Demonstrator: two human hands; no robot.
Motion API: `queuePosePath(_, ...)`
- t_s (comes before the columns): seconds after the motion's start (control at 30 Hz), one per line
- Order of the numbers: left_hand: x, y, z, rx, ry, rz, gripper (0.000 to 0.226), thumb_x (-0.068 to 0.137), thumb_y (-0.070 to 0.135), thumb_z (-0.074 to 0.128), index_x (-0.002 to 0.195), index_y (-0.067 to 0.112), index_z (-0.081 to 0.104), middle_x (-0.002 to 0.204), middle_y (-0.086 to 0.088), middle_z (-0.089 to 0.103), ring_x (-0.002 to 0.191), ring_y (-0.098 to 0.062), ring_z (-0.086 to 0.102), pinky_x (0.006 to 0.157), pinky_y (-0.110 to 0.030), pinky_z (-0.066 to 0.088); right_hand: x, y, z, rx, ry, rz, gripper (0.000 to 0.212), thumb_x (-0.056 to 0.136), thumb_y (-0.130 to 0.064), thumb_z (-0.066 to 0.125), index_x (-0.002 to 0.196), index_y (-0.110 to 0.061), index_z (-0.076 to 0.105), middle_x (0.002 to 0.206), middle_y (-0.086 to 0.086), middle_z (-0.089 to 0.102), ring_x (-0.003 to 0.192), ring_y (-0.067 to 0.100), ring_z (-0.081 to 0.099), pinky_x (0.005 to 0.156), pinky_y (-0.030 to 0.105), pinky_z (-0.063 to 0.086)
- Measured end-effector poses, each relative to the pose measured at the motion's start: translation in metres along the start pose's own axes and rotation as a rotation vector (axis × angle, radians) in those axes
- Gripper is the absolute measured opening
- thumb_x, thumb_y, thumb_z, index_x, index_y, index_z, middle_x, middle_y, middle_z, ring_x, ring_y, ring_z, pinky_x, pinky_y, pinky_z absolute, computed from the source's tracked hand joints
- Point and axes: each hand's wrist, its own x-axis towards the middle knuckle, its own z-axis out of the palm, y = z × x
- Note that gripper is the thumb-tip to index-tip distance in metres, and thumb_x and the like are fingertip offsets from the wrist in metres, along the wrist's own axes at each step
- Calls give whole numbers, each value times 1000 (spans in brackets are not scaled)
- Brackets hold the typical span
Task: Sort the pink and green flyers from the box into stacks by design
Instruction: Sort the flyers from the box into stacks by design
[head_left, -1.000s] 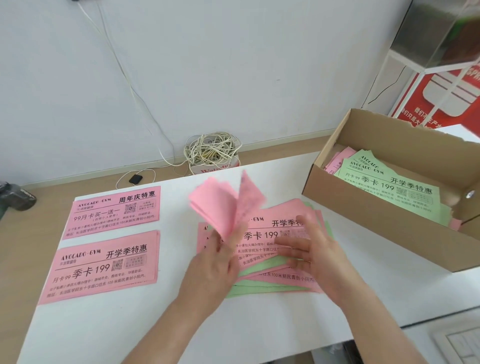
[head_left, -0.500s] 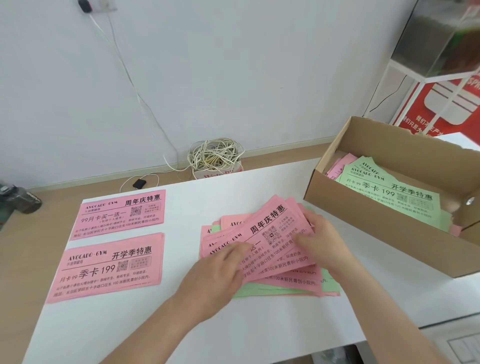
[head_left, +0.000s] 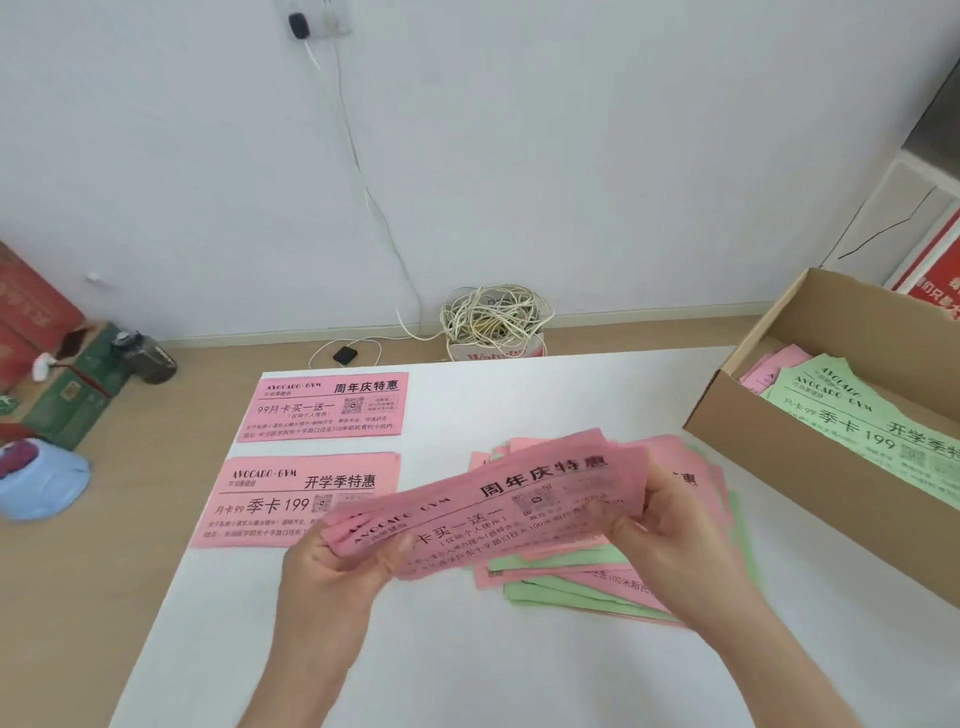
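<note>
Head view: the left hand (head_left: 343, 561) and right hand (head_left: 670, 535) each pinch one end of a thin sheaf of pink flyers (head_left: 498, 509), rectangular paper with its long axis left to right and the right end angled farther away. Below it, a loose pink-and-green pile (head_left: 597, 584) lies on the white table (head_left: 519, 670). A cardboard box (head_left: 779, 457) sits to the right.

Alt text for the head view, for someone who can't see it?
Left hand and right hand hold pink flyers above a mixed pink-and-green pile on the table. A far pink stack and a near pink stack lie left; the box sits right.
</note>
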Motion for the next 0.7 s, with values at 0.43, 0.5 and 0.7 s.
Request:
queuePosePath(0.43, -4, -6, -123, 104, 200, 35, 20, 75, -5, 70, 89, 10, 68, 83, 3, 73, 80, -12, 68, 68, -17, 53, 5, 6, 130, -192, -80, -3, 30, 87, -6, 61, 100, -32, 59, 84, -18, 66, 76, 0, 54, 61, 14, 41)
queuePosePath(0.5, 4, -19, -137, 120, 187, -23, 20, 74, -6, 73, 82, 11, 68, 81, -2, 72, 78, -15, 66, 65, -20, 53, 4, 12, 142, -198, -74, 35, 38, 85, -5, 59, 105, -38, 56, 93, -18, 67, 85, -1, 57, 63, 16, 43)
queuePosePath(0.7, 20, -40, -151, 79, 104, -129, 38, 73, -16, 69, 91, 18, 62, 91, -2, 72, 87, -17, 68, 66, -27, 56, -4, 19, 173, -182, 26, 98, 40, 89, -2, 55, 108, -38, 54, 95, -23, 68, 87, 3, 62, 66, 22, 49)
